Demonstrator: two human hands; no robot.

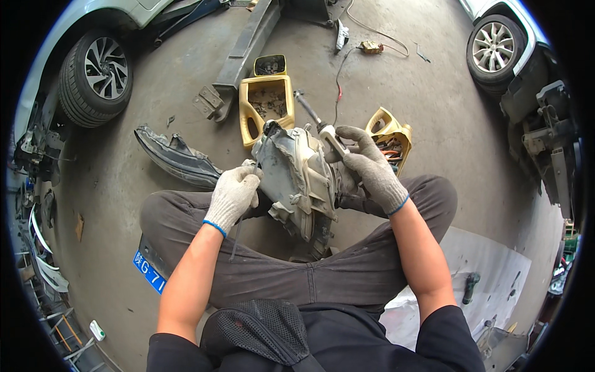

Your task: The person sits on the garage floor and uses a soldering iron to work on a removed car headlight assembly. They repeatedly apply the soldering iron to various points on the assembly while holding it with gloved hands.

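Between my bent legs stands a dusty grey headlight housing (302,170), its ribbed back turned to the right. My left hand (234,193), in a pale knit glove with a blue cuff, is closed at the housing's left edge. It pinches a thin dark rod (235,242) that trails down below the fingers. My gloved right hand (370,162) is wrapped round the light-coloured handle of a soldering-iron-like tool (315,116). The tool's metal shaft points up and left above the housing, its tip apart from it. Its exact kind is unclear.
A cut-open yellow jug (245,99) stands beyond the housing; another yellow jug (404,133) holds tools at right. A curved dark lamp piece (170,158) lies left. A cable (338,77) crosses the floor near a yellow box (372,47). Cars flank both sides.
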